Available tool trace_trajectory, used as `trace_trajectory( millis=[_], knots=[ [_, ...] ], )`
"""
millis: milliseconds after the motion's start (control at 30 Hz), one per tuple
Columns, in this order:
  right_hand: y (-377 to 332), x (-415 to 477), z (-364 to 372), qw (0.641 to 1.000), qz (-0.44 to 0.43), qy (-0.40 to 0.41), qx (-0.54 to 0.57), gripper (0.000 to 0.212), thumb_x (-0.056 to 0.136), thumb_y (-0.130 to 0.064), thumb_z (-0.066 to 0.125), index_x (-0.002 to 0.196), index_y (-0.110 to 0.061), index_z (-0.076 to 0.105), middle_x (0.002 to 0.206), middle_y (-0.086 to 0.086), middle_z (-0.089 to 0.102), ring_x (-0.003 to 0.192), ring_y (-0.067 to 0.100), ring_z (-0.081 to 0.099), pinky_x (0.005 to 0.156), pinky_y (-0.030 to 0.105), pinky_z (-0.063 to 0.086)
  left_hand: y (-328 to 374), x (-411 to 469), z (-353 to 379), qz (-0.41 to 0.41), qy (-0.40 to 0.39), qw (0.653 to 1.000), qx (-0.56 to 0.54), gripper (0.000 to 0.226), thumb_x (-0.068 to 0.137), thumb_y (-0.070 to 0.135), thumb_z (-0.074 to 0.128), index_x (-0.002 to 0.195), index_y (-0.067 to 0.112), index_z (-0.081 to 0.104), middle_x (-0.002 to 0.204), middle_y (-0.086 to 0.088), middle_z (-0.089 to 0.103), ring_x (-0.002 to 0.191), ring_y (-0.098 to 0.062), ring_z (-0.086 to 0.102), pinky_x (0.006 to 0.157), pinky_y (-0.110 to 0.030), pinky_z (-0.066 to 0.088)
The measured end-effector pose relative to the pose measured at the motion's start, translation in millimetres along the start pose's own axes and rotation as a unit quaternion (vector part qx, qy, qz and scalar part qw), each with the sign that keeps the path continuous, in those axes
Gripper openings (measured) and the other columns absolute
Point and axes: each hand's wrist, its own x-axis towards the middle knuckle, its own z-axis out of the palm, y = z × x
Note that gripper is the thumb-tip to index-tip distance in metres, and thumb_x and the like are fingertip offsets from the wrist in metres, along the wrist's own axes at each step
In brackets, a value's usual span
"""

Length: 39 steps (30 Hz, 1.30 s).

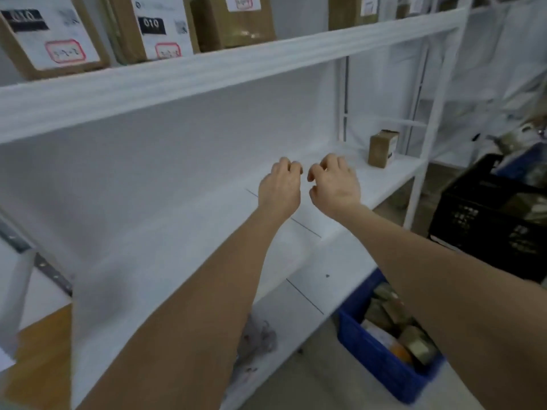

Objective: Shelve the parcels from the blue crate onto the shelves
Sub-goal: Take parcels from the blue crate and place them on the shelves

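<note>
Both arms reach over the middle white shelf [183, 220]. My left hand [279, 189] and my right hand [334, 184] hover side by side above its board, fingers loosely curled, holding nothing. A small brown parcel [382, 147] stands upright at the right end of this shelf, beyond my right hand. The blue crate [376, 359] sits on the floor at the lower right, with several brown parcels [414, 341] inside. The upper shelf [207, 75] carries several labelled cardboard parcels [53, 34].
A black crate [485, 220] filled with items stands to the right, past the shelf's white upright post [426, 137]. A crumpled grey bag [257, 338] lies on the lowest shelf. A second white rack [503, 69] stands at the back right.
</note>
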Motion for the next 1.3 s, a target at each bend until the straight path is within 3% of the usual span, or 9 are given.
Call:
trace_trajectory(
  millis=[200, 500, 800, 967, 1300],
  knots=[
    [74.4, -58.3, 74.1, 0.980, 0.043, -0.192, -0.015, 0.034, 0.092, -0.025, 0.053, 0.126, -0.021, 0.055, 0.130, 0.007, 0.040, 0.122, 0.025, 0.037, 0.093, 0.034, 0.039, 45.3, -34.6, 104.8, -0.016, -0.176, 0.984, -0.029, 0.041, 0.088, 0.002, 0.049, 0.128, 0.008, 0.043, 0.128, -0.012, 0.039, 0.115, -0.026, 0.045, 0.073, -0.033, 0.042],
    [200.1, -120.6, 147.4, 0.941, 0.016, -0.338, -0.007, 0.039, 0.093, -0.027, 0.052, 0.130, -0.019, 0.050, 0.131, 0.009, 0.039, 0.121, 0.028, 0.037, 0.092, 0.037, 0.042, 139.1, -66.7, 224.5, -0.070, -0.306, 0.948, -0.041, 0.041, 0.090, 0.002, 0.047, 0.130, 0.008, 0.041, 0.131, -0.013, 0.038, 0.116, -0.025, 0.043, 0.081, -0.035, 0.045],
    [315.9, -136.6, 194.6, 0.917, -0.012, -0.399, -0.016, 0.040, 0.093, -0.030, 0.055, 0.130, -0.018, 0.049, 0.134, 0.011, 0.036, 0.127, 0.031, 0.033, 0.097, 0.039, 0.041, 229.4, -65.3, 313.3, -0.110, -0.332, 0.935, -0.058, 0.037, 0.089, 0.007, 0.050, 0.126, 0.006, 0.044, 0.127, -0.014, 0.041, 0.113, -0.027, 0.045, 0.073, -0.035, 0.043],
    [356.1, -130.2, 230.4, 0.901, -0.032, -0.432, -0.020, 0.037, 0.092, -0.028, 0.055, 0.127, -0.018, 0.050, 0.134, 0.011, 0.037, 0.126, 0.030, 0.034, 0.102, 0.039, 0.037, 250.0, -50.8, 359.7, -0.125, -0.358, 0.924, -0.050, 0.040, 0.088, 0.007, 0.051, 0.127, 0.005, 0.041, 0.127, -0.014, 0.040, 0.112, -0.026, 0.044, 0.068, -0.032, 0.037],
    [444.9, -70.6, 325.1, 0.878, -0.061, -0.473, -0.036, 0.033, 0.093, -0.025, 0.049, 0.125, -0.016, 0.049, 0.136, 0.013, 0.036, 0.126, 0.032, 0.034, 0.098, 0.041, 0.039, 269.5, 6.5, 484.9, -0.193, -0.381, 0.902, -0.068, 0.038, 0.091, 0.009, 0.051, 0.128, 0.008, 0.041, 0.130, -0.014, 0.040, 0.114, -0.026, 0.045, 0.069, -0.031, 0.041]
  ],
)
